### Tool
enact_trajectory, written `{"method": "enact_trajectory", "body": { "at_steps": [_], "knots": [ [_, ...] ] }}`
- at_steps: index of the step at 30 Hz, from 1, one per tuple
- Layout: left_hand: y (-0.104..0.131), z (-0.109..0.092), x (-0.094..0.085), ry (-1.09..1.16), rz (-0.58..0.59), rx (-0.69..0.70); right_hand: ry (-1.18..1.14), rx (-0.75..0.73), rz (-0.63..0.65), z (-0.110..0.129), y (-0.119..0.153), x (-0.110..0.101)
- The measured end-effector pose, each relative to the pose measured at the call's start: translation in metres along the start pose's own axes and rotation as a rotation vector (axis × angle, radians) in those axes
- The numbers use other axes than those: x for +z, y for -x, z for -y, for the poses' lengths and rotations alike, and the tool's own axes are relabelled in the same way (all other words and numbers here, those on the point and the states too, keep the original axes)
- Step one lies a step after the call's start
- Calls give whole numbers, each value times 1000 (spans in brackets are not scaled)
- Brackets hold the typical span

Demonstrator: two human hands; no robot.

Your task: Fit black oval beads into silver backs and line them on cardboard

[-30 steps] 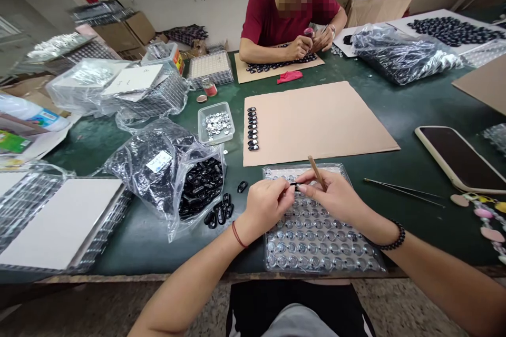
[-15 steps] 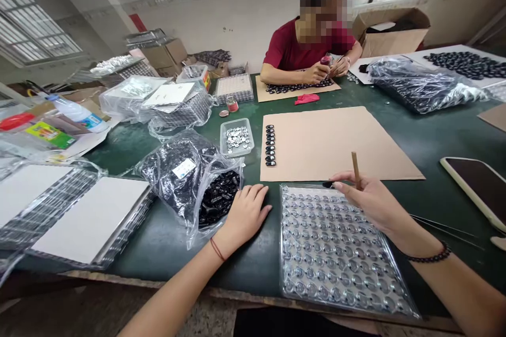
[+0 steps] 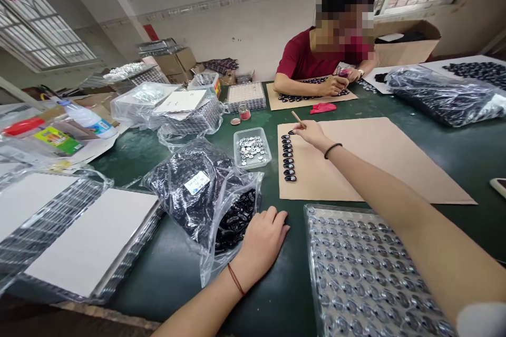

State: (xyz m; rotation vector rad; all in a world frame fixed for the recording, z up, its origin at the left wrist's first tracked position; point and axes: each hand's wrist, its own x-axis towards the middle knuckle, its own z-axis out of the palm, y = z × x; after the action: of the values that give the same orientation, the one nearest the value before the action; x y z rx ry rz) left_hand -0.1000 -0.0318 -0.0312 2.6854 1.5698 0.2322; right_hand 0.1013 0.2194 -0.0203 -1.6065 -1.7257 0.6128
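My right hand (image 3: 310, 134) reaches over the brown cardboard sheet (image 3: 356, 168), holding a thin wooden stick (image 3: 298, 119) and pinching a small black oval piece (image 3: 291, 132) at the far end of a column of similar glossy black pieces (image 3: 288, 158) with pale spots. My left hand (image 3: 265, 234) rests on the green table, fingers loosely spread, beside an opened plastic bag (image 3: 185, 189) that spills a view of many loose black pieces (image 3: 233, 221). Under my right forearm lies a clear plastic tray (image 3: 356, 263) with rows of round blisters.
A clear tub of small silvery discs (image 3: 253, 150) stands behind the bag. White-topped stacks (image 3: 95, 237) occupy the left. Across the table a co-worker in a red shirt (image 3: 296, 58) works over another cardboard sheet. A phone (image 3: 498, 185) and a filled bag (image 3: 446, 95) lie right.
My right hand has moved from above the blister tray to the far end of the column on the cardboard, carrying the stick and black piece. My left hand stays by the bag; the view shifted.
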Motion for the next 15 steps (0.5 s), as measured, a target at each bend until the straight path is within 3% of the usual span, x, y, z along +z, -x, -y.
{"method": "enact_trajectory", "body": {
  "at_steps": [3, 7, 15],
  "knots": [
    [1, 1, 1, 41, -11, -14, 28, 3, -5, -4, -28, 22],
    [1, 3, 3, 70, 2, 5, 80, -12, 7, -12, -41, 39],
    [1, 3, 3, 78, 45, 33, 180, 11, 44, -18, -42, 44]
  ]
}}
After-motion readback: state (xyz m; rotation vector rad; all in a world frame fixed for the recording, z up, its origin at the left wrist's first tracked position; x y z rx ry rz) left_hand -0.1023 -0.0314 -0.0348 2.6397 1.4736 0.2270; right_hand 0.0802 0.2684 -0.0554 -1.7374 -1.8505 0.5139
